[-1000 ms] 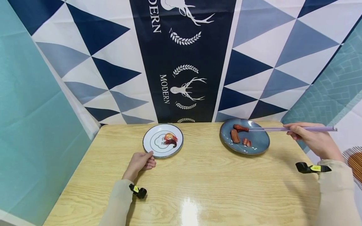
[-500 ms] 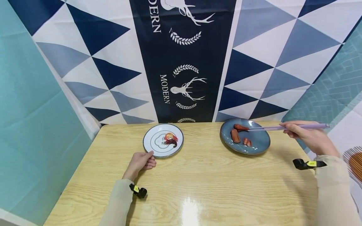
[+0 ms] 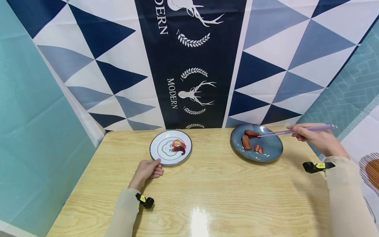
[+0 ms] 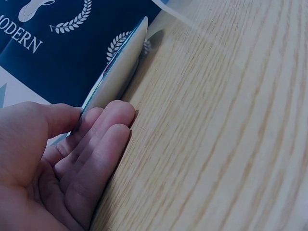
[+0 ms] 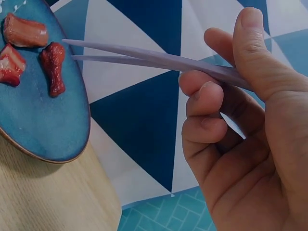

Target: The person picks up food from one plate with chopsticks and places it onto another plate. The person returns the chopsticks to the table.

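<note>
My left hand (image 3: 148, 169) pinches the near rim of a white plate (image 3: 159, 144), thumb on top and fingers under the edge. On that plate lie an orange shrimp (image 3: 177, 143) and a dark red curled piece (image 3: 179, 150). My right hand (image 3: 319, 140) holds a pair of light purple chopsticks (image 3: 284, 132) over a blue plate (image 3: 273, 146). Their tips are slightly parted and hang close to a toy-sized drumstick (image 5: 53, 67), apart from it in the right wrist view. Beside it sit a brown ridged block (image 3: 246, 143) and a small red-and-pink striped meat piece (image 3: 258, 149).
Both plates stand near the back edge of a light wooden table (image 3: 207, 184). A patterned cloth backdrop (image 3: 192, 65) rises right behind them. A teal panel (image 3: 35, 125) borders the left side. Each wrist wears a small black camera.
My right hand has moved left and slightly up with the chopsticks, their rear ends swinging upward while the tips stay near the drumstick. The left hand and both plates have not moved.
</note>
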Action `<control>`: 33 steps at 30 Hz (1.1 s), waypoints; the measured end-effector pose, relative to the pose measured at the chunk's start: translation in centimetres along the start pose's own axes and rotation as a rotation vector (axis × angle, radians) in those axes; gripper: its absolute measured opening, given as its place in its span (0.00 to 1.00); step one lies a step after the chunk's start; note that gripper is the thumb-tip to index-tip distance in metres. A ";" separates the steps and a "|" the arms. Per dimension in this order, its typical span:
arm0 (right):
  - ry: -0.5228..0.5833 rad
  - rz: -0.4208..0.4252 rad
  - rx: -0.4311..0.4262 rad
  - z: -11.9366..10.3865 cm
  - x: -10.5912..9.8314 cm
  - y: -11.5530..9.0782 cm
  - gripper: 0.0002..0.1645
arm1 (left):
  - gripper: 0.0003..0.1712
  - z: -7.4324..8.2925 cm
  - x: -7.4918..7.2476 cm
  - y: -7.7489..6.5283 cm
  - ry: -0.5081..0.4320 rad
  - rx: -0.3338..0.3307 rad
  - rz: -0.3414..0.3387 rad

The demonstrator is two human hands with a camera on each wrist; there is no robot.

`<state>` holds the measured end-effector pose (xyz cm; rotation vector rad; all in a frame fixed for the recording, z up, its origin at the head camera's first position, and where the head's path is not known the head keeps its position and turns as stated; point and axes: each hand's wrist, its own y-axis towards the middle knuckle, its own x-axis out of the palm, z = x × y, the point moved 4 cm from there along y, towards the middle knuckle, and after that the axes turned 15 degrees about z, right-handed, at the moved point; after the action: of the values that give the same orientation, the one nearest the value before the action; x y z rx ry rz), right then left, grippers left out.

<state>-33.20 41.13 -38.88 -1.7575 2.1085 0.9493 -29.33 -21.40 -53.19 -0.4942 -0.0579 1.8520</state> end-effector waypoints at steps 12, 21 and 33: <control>-0.067 -0.019 0.031 1.2 0.4 0.8 0.23 | 0.23 -0.1 0.0 -0.1 -0.006 -0.002 -0.001; -0.140 -0.035 0.052 1.8 0.7 1.2 0.27 | 0.23 0.1 0.0 0.0 -0.012 0.002 0.000; -0.124 -0.035 0.067 2.6 1.8 1.7 0.30 | 0.23 0.1 0.0 0.0 -0.010 0.016 -0.010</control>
<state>-35.87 41.37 -41.27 -1.6533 2.0028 0.9421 -29.37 -21.37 -53.15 -0.4728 -0.0527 1.8437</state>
